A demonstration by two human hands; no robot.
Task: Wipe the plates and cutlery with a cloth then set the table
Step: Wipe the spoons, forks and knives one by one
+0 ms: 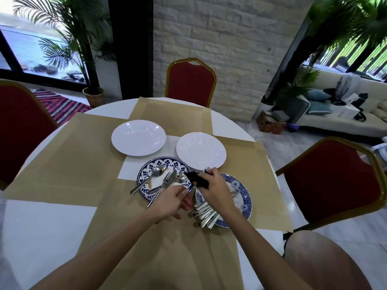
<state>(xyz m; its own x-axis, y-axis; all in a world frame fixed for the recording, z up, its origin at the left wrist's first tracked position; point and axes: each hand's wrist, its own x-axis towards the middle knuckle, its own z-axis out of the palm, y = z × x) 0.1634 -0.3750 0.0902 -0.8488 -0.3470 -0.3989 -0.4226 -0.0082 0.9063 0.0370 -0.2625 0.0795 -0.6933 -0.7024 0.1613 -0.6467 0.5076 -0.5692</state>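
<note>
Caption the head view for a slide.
Right hand wraps a dark cloth around a cutlery piece held by the left hand above two patterned plates.

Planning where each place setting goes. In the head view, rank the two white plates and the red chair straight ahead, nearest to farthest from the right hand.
1. The right white plate, just beyond the right hand, which grips the dark cloth.
2. The left white plate, farther left.
3. The red chair, straight ahead, farthest back.

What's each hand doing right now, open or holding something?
Left hand: fingers curled beside the black cloth; whether they pinch anything cannot be told.
Right hand: grips the black cloth.
</note>
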